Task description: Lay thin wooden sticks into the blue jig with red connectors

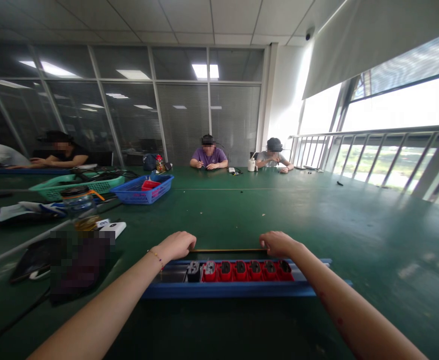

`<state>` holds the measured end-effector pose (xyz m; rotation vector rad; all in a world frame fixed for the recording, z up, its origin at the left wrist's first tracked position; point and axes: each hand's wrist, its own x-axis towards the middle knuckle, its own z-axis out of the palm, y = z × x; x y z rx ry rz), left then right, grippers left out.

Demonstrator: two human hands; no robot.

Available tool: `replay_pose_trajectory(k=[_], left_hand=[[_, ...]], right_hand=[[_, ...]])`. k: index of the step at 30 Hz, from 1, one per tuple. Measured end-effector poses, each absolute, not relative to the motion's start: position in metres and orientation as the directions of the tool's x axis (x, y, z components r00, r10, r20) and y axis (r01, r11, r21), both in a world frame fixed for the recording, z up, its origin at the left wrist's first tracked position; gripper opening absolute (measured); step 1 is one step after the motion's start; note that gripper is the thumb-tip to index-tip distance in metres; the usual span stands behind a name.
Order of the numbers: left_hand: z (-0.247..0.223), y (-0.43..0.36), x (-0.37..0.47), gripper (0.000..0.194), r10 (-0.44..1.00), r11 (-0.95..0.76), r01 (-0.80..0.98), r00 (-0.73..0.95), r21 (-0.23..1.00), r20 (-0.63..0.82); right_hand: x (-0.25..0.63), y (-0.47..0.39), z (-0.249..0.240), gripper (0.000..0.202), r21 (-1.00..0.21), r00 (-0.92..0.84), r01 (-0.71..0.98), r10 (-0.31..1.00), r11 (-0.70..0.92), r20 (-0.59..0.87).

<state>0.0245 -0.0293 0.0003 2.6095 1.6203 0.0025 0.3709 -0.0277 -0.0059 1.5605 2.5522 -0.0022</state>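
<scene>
A thin, straight yellowish strip (229, 250) stretches level between my two hands; its exact kind is too fine to make out. My left hand (177, 244) is closed at the strip's left end, and a beaded bracelet (156, 256) circles that wrist. At the other end, the fingers of my right hand (279, 243) pinch it. Just on the near side of the strip lies a long blue-edged tray (238, 291). In it stands a row of several red blocks (241, 271) with dark tops, plus a black block (193, 272) at the left.
To the left are a glass jar (80, 205), a blue basket (147, 192), a green basket (50, 186), a white device (116, 230) and a dark phone-like slab (33, 257). Across the green table (290, 210) sit people, one in a purple shirt (219, 156). A white mug (251, 165) stands there.
</scene>
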Motion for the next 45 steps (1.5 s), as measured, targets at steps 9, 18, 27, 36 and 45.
replay_pose_trajectory(k=[9,18,27,36,45], left_hand=[[0.011,-0.037,0.03,0.01,0.921,-0.389,0.915,0.383,0.109,0.072],[0.024,-0.088,0.023,0.018,0.929,-0.359,0.775,0.241,0.52,0.282],[0.03,-0.114,0.03,0.032,0.938,-0.344,0.697,0.289,0.629,0.193],[0.025,-0.112,0.026,0.037,0.955,-0.279,0.682,0.271,0.675,0.121],[0.014,-0.11,0.033,0.042,0.96,-0.262,0.734,0.267,0.626,0.088]], right_hand=[[0.381,-0.028,-0.001,0.021,-0.083,-0.493,0.867,0.87,0.491,-0.012],[0.394,-0.082,0.011,0.023,-0.792,-0.256,0.475,0.921,0.384,0.293],[0.398,-0.123,0.013,0.033,-0.912,-0.282,0.318,0.944,0.26,0.171],[0.399,-0.117,-0.003,0.036,-0.927,-0.188,0.334,0.976,0.168,0.109],[0.404,-0.113,-0.011,0.043,-0.855,-0.247,0.498,0.969,0.141,0.016]])
